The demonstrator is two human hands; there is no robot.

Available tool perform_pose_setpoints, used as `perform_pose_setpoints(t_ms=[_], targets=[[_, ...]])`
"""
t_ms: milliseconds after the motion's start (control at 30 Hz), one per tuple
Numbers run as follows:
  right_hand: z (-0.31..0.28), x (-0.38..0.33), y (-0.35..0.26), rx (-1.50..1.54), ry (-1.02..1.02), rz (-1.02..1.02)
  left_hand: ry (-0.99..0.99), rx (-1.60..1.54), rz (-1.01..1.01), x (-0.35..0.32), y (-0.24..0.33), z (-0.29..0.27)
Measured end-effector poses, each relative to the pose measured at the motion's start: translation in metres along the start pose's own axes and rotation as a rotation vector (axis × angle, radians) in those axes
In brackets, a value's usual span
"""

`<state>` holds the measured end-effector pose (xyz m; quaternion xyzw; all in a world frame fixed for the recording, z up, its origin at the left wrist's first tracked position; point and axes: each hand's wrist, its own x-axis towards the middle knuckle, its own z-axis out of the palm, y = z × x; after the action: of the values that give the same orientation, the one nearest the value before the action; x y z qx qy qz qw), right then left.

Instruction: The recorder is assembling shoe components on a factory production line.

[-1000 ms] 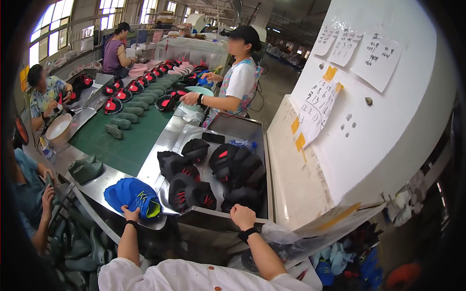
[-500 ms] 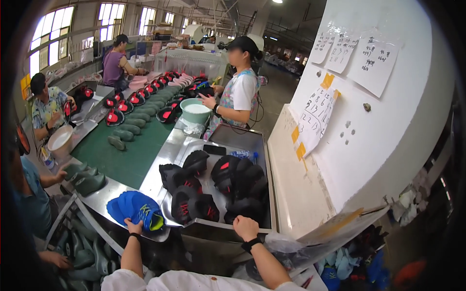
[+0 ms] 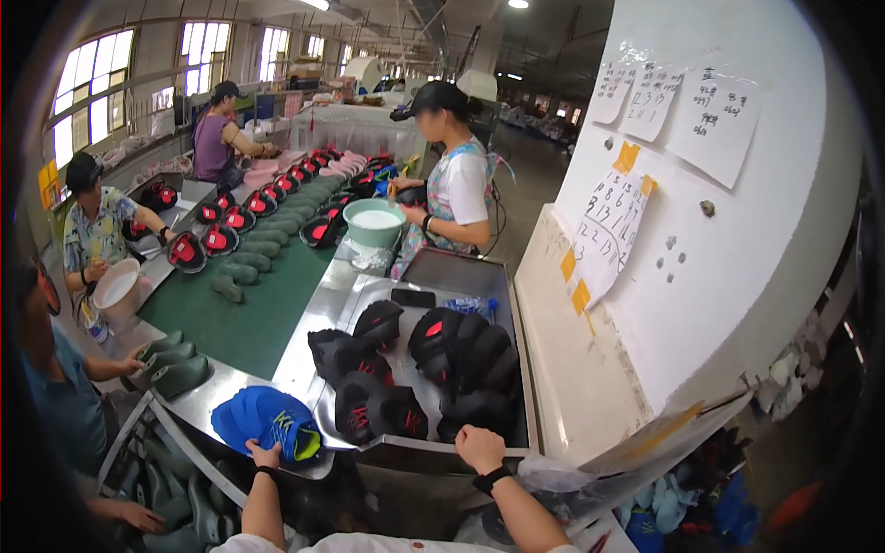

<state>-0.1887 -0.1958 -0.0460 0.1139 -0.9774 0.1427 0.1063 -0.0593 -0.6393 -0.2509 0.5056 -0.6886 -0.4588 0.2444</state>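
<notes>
My left hand (image 3: 265,454) rests at the near edge of a pile of blue shoe uppers (image 3: 265,421) with yellow-green trim, touching it. My right hand (image 3: 481,447), a black band on its wrist, lies closed on the front rim of a steel tray (image 3: 516,369). In that tray sit several black shoe uppers with red marks (image 3: 419,369), just beyond my right hand. Whether either hand grips anything is hidden by the angle.
A green conveyor belt (image 3: 267,304) carries grey-green shoe lasts (image 3: 235,276) and black-red uppers (image 3: 221,235). A person (image 3: 456,184) stands behind a pale green basin (image 3: 373,221). Other workers sit at the left (image 3: 97,230). A white panel with paper notes (image 3: 645,184) stands at right.
The view has dipped and shifted slightly; my hands stay by the blue pile and tray rim. The standing person across has drawn both hands in toward the basin.
</notes>
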Motion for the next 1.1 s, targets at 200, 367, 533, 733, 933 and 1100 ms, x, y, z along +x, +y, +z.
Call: perform_pose_setpoints(t_ms=[200, 367, 533, 733, 933, 1100], targets=[[-0.003, 0.006, -0.004, -0.005, 0.026, -0.006, -0.021, -0.075, -0.014, 0.006, -0.007, 0.002], [-0.001, 0.006, -0.002, -0.022, -0.048, 0.036, -0.043, -0.092, -0.068, 0.005, -0.015, 0.008], [0.0, 0.001, -0.003, -0.025, -0.022, 0.024, -0.029, -0.114, -0.044, 0.0, -0.014, 0.005], [0.002, 0.003, -0.001, -0.029, -0.036, 0.024, -0.022, -0.119, -0.019, 0.006, -0.019, 0.011], [0.002, 0.005, -0.003, -0.016, -0.045, 0.027, -0.038, -0.214, -0.042, 0.013, -0.024, 0.013], [0.001, 0.005, 0.0, -0.013, -0.051, 0.048, -0.023, -0.117, -0.015, 0.009, -0.023, 0.014]])
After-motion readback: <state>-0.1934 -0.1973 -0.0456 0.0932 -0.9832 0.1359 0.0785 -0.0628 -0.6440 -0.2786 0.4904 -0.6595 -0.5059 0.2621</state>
